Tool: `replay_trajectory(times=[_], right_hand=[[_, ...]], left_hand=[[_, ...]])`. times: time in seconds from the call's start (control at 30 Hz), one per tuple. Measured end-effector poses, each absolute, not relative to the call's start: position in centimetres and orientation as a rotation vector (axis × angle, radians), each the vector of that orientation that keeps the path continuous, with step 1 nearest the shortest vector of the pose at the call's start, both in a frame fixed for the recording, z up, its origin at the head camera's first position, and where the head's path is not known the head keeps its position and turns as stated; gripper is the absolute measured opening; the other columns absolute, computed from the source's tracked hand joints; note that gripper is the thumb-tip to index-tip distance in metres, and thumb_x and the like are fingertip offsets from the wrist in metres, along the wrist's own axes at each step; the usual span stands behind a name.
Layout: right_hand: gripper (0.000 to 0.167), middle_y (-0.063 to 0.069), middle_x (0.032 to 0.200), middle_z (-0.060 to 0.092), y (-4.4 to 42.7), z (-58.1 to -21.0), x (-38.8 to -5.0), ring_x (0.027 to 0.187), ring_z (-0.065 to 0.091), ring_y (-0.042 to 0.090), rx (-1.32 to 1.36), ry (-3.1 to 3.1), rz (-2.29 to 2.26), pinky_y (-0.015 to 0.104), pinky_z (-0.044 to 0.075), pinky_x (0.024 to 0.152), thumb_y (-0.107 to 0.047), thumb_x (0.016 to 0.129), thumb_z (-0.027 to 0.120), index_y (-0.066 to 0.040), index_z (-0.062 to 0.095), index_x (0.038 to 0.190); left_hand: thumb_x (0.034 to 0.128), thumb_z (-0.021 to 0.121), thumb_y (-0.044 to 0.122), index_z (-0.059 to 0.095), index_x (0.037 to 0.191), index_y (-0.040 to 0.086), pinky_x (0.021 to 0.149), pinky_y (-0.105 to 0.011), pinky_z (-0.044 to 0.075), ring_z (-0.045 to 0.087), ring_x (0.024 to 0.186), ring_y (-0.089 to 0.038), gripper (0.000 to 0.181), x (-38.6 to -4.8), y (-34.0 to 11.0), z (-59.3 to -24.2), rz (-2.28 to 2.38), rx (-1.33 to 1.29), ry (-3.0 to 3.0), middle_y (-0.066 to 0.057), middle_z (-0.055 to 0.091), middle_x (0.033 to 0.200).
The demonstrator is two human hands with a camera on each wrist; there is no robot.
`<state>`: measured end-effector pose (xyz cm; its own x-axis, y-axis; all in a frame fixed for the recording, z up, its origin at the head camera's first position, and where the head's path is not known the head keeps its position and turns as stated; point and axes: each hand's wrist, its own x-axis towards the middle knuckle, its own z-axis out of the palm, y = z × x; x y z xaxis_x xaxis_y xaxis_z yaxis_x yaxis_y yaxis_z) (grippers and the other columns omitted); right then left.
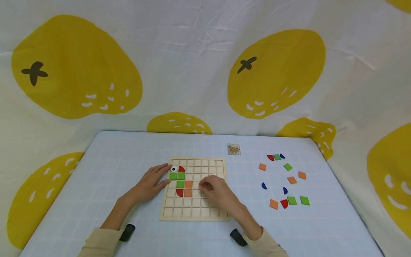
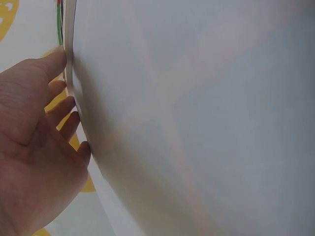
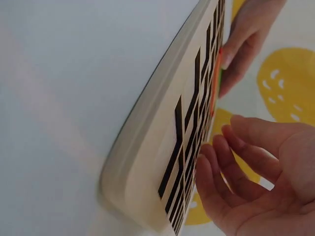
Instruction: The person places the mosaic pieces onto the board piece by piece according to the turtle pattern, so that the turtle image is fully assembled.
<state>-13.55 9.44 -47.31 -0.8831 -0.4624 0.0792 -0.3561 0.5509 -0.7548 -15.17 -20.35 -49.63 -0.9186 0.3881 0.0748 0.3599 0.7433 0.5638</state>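
A wooden grid board [image 1: 195, 218] lies on the table. In its left part sit a white eye piece [image 1: 174, 169], a red rounded piece [image 1: 181, 169] beside it, green squares [image 1: 173, 176], orange squares [image 1: 188, 184] and a lower red rounded piece [image 1: 179, 192]. My left hand [image 1: 149, 184] rests at the board's left edge, fingers extended and touching the rim. Over the middle of the grid hovers my right hand [image 1: 218, 191], fingers loosely bent. In the right wrist view its thumb [image 3: 253, 127] stands apart from the fingertips, and no piece shows between them.
Right of the board lie scattered loose pieces: green [image 1: 304, 200], orange [image 1: 274, 204], red [image 1: 284, 203] and blue [image 1: 264, 186]. A small picture card [image 1: 234, 149] lies beyond the board's far right corner. A white curtain with yellow fruit shapes [image 1: 276, 71] hangs behind the table.
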Motion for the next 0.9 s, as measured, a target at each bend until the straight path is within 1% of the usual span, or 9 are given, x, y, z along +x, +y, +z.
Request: replay_trajectory(times=[0.17, 0.27, 0.37, 0.5, 0.6, 0.77, 0.9], right_hand=[[0.009, 0.001, 0.098, 0.068, 11.3, -47.4, -13.7, 0.091, 0.065, 0.016, -0.673, 2.717, -1.223, 0.031, 0.057, 0.082, -0.005, 0.097, 0.070, -0.004, 0.074, 0.105], [0.008, 0.000, 0.100, 0.068, 12.5, -47.5, -13.7, 0.091, 0.063, 0.014, -0.635, 2.759, -1.220, 0.032, 0.056, 0.081, -0.006, 0.097, 0.071, -0.007, 0.074, 0.105], [0.009, -0.002, 0.099, 0.068, 13.7, -47.6, -13.7, 0.090, 0.061, 0.013, -0.583, 2.801, -1.228, 0.033, 0.056, 0.082, -0.006, 0.096, 0.073, -0.008, 0.074, 0.104], [0.011, -0.004, 0.098, 0.068, 15.3, -47.6, -13.6, 0.092, 0.062, 0.013, -0.489, 2.846, -1.224, 0.035, 0.057, 0.086, -0.005, 0.094, 0.075, -0.009, 0.074, 0.104], [0.013, -0.005, 0.100, 0.068, 16.6, -47.6, -13.5, 0.095, 0.063, 0.013, -0.414, 2.880, -1.196, 0.037, 0.057, 0.089, -0.007, 0.094, 0.076, -0.010, 0.074, 0.106], [0.015, -0.003, 0.105, 0.069, 18.6, -47.5, -13.2, 0.099, 0.063, 0.015, -0.300, 2.913, -1.169, 0.040, 0.056, 0.093, -0.009, 0.094, 0.076, -0.010, 0.074, 0.109], [0.017, 0.000, 0.107, 0.070, 20.0, -47.6, -13.0, 0.101, 0.064, 0.018, -0.242, 2.948, -1.156, 0.042, 0.057, 0.094, -0.009, 0.094, 0.076, -0.011, 0.074, 0.110]], left_hand=[[0.1040, 0.064, 0.026, 0.042, 0.157, 0.007, 0.115, -0.066, 0.031, 0.034, 0.146, -0.043, 0.060, -15.3, -20.2, -49.7, 0.912, 0.606, 2.882, -0.019, 0.040, 0.160], [0.1039, 0.064, 0.026, 0.042, 0.157, 0.007, 0.115, -0.066, 0.031, 0.034, 0.146, -0.043, 0.060, -15.2, -20.2, -49.7, 0.917, 0.601, 2.883, -0.019, 0.040, 0.160], [0.1040, 0.063, 0.027, 0.043, 0.156, 0.007, 0.114, -0.066, 0.031, 0.035, 0.145, -0.043, 0.060, -15.2, -20.2, -49.7, 0.920, 0.608, 2.887, -0.020, 0.040, 0.159], [0.1041, 0.063, 0.028, 0.043, 0.156, 0.007, 0.114, -0.067, 0.032, 0.035, 0.145, -0.044, 0.059, -15.3, -20.2, -49.8, 0.910, 0.613, 2.891, -0.020, 0.040, 0.159], [0.1040, 0.063, 0.027, 0.043, 0.156, 0.007, 0.114, -0.067, 0.032, 0.035, 0.145, -0.044, 0.060, -15.3, -20.2, -49.9, 0.903, 0.620, 2.895, -0.020, 0.040, 0.159], [0.1038, 0.064, 0.027, 0.043, 0.156, 0.006, 0.113, -0.068, 0.032, 0.035, 0.144, -0.045, 0.060, -15.3, -20.2, -49.9, 0.901, 0.628, 2.898, -0.021, 0.040, 0.158], [0.1033, 0.064, 0.026, 0.043, 0.155, 0.005, 0.113, -0.068, 0.032, 0.035, 0.144, -0.045, 0.060, -15.3, -20.3, -49.9, 0.913, 0.629, 2.899, -0.022, 0.041, 0.158]])
